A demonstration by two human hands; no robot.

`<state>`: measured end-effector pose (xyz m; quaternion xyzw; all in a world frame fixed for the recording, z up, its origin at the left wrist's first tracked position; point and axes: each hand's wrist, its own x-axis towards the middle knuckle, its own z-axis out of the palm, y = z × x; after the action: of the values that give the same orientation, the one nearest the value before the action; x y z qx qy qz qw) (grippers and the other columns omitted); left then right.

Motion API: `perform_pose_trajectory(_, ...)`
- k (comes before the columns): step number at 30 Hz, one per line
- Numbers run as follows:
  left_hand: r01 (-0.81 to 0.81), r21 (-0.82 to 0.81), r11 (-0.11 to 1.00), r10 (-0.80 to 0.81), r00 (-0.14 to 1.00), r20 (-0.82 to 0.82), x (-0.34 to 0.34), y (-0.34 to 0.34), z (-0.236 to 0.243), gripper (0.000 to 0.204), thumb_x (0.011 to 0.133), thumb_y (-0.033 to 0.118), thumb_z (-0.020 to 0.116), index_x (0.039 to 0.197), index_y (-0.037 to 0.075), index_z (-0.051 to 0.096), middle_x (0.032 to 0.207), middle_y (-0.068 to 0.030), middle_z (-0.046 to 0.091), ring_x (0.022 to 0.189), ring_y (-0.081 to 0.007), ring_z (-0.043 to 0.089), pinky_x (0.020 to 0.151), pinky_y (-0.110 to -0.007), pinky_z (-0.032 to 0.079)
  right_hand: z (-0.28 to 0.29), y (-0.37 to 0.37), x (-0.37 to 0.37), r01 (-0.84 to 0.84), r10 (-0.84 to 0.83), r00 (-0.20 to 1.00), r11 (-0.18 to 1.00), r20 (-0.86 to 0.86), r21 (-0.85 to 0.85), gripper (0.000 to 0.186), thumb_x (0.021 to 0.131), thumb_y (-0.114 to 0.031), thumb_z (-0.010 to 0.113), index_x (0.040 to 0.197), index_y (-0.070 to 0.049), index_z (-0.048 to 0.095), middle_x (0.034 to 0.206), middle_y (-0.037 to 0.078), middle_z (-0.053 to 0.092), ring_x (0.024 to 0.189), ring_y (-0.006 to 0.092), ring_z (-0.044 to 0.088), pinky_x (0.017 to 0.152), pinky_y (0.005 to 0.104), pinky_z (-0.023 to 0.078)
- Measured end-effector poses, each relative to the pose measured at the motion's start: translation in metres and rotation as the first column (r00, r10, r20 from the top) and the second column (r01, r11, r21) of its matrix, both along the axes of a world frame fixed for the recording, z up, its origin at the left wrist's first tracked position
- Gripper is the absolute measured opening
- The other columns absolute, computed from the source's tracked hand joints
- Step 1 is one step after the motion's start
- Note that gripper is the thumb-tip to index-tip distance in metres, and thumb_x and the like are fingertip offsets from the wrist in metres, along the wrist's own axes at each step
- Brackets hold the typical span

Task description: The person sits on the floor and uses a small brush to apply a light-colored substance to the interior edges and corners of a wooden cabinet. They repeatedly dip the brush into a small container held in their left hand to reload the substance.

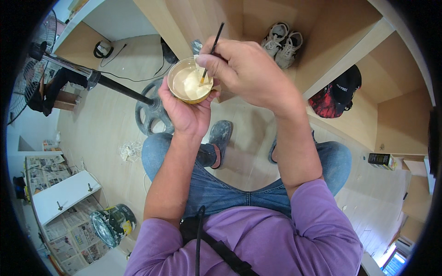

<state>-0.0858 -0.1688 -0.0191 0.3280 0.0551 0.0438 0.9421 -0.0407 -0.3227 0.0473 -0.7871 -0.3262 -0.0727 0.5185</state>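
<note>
Two hands are working at twelve o'clock: my left hand (183,110) is cupping one small gold bowl (189,80) of cream-coloured paint from below, fingers clenched around its base, while my right hand (246,69) is pinching one thin black brush (211,53), tip dipping into the paint. One pair of grey sneakers (282,43) is sitting at one o'clock. One dark rectangular box (380,159) is lying at three o'clock; one round tin (112,224) at eight.

A single head-worn fisheye view looks steeply down, close over the lap and floor (106,119).
</note>
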Motion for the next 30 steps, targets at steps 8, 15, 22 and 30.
perform_pose_trajectory(8, 0.017, 0.021, 1.000, -0.017, 0.999, 0.036, 0.003, 0.009, -0.013, 0.065, 0.104, 0.052, 0.024, 0.132, 0.003, 0.056, 0.114, -0.0181, 0.070, 0.092, -0.0342, 0.070, 0.069, -0.042, 0.061, 0.004, -0.008, 0.002, 0.070, -0.075, 0.995, 0.995, 0.065, 0.072, 0.022, 0.101, -0.022, 0.065, 0.105, -0.001, 0.069, 0.069, 0.009, 0.064, 0.062, 0.0140, 0.056, 0.061, 0.0302, 0.048)
perform_pose_trajectory(15, 0.017, 0.030, 0.999, -0.018, 0.999, 0.038, 0.004, 0.010, -0.014, 0.067, 0.104, 0.051, 0.022, 0.136, 0.002, 0.054, 0.120, -0.0227, 0.068, 0.093, -0.0364, 0.070, 0.068, -0.041, 0.061, 0.001, -0.006, 0.003, 0.114, -0.123, 0.982, 0.991, 0.140, 0.071, 0.022, 0.101, -0.021, 0.066, 0.104, 0.000, 0.070, 0.069, 0.009, 0.061, 0.061, 0.0115, 0.052, 0.060, 0.0290, 0.046)
perform_pose_trajectory(22, -0.004, 0.003, 1.000, 0.004, 0.997, 0.077, 0.009, 0.019, -0.020, 0.065, 0.103, 0.050, 0.029, 0.139, 0.002, 0.053, 0.124, -0.0240, 0.065, 0.095, -0.0378, 0.068, 0.073, -0.039, 0.061, 0.001, -0.013, 0.011, 0.032, -0.017, 0.999, 0.920, -0.044, 0.389, 0.023, 0.102, -0.020, 0.066, 0.103, 0.002, 0.072, 0.080, 0.004, 0.071, 0.070, 0.0090, 0.062, 0.065, 0.0252, 0.050)
perform_pose_trajectory(30, 0.019, -0.078, 0.997, 0.000, 0.974, 0.228, 0.010, 0.086, 0.007, 0.057, 0.099, 0.029, 0.055, 0.147, 0.000, 0.045, 0.141, -0.0269, 0.048, 0.114, -0.0384, 0.056, 0.080, -0.036, 0.057, -0.109, -0.057, 0.080, 0.147, 0.310, 0.874, 0.564, -0.373, 0.813, 0.017, 0.100, -0.015, 0.065, 0.108, -0.001, 0.068, 0.095, 0.012, 0.074, 0.086, 0.0188, 0.070, 0.075, 0.0321, 0.055)
